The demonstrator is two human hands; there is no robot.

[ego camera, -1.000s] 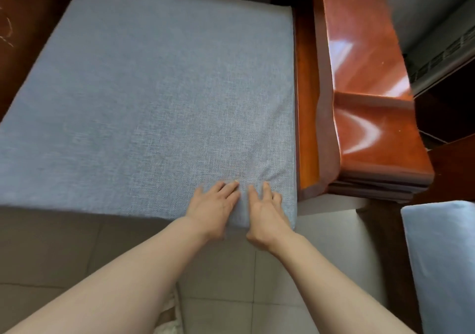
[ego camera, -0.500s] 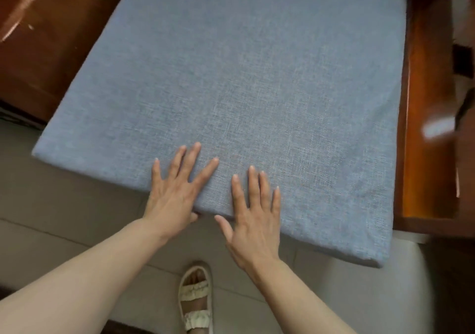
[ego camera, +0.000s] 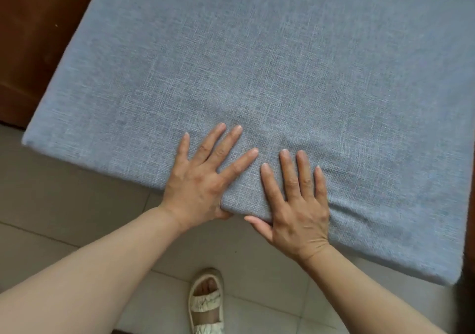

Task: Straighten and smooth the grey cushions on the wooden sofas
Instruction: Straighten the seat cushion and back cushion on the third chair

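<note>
A large grey cushion [ego camera: 270, 64] fills most of the head view, its front edge running from left to lower right. My left hand [ego camera: 203, 177] lies flat on the cushion near that front edge, fingers spread and straight, thumb tucked under the edge. Beside it, my right hand [ego camera: 295, 205] also presses flat on the fabric with straight fingers, its thumb against the front face. The fabric dips and creases slightly around both hands.
Dark wooden sofa frame [ego camera: 33, 38] shows at the upper left. Beige tiled floor [ego camera: 64, 205] lies below the cushion's front edge. My foot in a cream sandal [ego camera: 205, 305] stands on the tiles between my forearms.
Both hands moved from the cushion's right front corner to the middle of the front edge and spread flat. The view has closed in on the cushion; the right armrest is out of frame.
</note>
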